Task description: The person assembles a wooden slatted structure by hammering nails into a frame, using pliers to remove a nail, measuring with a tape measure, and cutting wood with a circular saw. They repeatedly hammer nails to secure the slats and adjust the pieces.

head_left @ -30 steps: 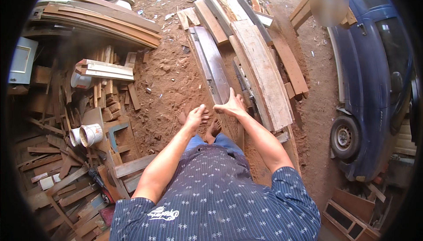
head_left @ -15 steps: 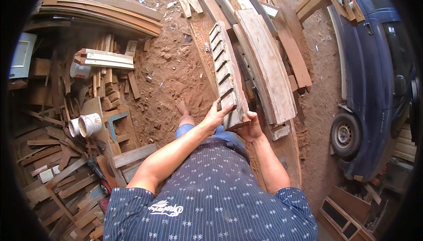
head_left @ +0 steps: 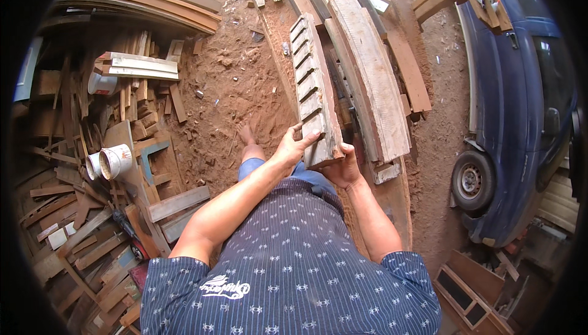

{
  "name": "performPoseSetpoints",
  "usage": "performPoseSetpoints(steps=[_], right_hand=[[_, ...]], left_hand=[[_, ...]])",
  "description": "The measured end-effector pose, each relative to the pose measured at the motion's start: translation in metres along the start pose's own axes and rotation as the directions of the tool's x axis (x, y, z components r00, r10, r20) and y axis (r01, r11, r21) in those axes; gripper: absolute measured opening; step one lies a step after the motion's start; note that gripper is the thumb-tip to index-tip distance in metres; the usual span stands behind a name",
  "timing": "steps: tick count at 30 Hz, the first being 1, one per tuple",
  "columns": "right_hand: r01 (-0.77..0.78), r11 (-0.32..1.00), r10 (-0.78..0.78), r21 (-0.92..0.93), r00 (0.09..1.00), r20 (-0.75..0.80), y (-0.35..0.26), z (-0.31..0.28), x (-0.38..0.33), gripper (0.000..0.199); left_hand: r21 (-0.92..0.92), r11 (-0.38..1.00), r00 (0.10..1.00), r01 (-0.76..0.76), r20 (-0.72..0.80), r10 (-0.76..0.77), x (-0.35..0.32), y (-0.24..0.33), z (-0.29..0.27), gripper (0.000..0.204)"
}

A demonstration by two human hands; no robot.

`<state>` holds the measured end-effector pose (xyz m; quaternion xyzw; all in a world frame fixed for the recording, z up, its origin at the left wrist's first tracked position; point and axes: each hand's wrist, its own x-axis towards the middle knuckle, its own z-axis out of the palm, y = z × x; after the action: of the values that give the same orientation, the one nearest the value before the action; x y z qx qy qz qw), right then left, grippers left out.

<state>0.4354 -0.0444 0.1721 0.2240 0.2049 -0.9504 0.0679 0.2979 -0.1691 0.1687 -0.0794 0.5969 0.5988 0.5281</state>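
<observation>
Brought into the hands' grip since a second ago, just left of the large plank stack [head_left: 373, 77], the long notched beam [head_left: 316, 87] is held at its near end: left hand [head_left: 290, 151] around its left side, thumb on top; right hand [head_left: 343, 171] cupping the right corner. Firm, matched grips should prevent twisting.

A: Count on the notched beam [head_left: 316, 87]?
B: Two: one left hand [head_left: 295, 146], one right hand [head_left: 344, 169].
A: White buckets [head_left: 116, 162] left of beam?
B: Three, one partly covered.
A: Blue cars [head_left: 511, 120] right of beam?
B: One.
A: Bare feet [head_left: 247, 134] left of beam?
B: One showing.
</observation>
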Motion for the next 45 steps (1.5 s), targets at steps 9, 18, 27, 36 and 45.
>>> performPoseSetpoints(steps=[9,18,27,36,45], right_hand=[[0.018,0.927,-0.150,-0.374,0.933,-0.326,-0.011,-0.012,-0.009,0.053],[-0.126,0.367,-0.373,-0.921,0.888,-0.270,-0.021,0.018,-0.009,0.035],[-0.052,0.569,-0.417,-0.821,0.842,-0.343,0.015,0.044,-0.005,0.055],[0.096,0.688,-0.554,-0.719,0.711,-0.434,0.083,-0.028,0.029,0.045],[0.095,0.595,-0.635,-0.798,0.664,-0.394,0.075,0.014,0.029,0.054]], left_hand=[[0.115,0.992,0.993,-0.055,-0.096,0.066,0.006,-0.018,-0.018,0.095],[-0.081,0.985,0.972,-0.155,-0.189,0.137,-0.001,-0.034,-0.011,0.094],[-0.166,0.981,0.990,-0.099,-0.118,0.080,-0.013,-0.036,-0.025,0.056],[0.165,0.984,0.957,-0.061,-0.271,0.105,0.000,-0.047,-0.042,0.050],[0.083,0.993,0.971,0.078,-0.232,-0.057,0.008,-0.014,-0.070,0.056]])
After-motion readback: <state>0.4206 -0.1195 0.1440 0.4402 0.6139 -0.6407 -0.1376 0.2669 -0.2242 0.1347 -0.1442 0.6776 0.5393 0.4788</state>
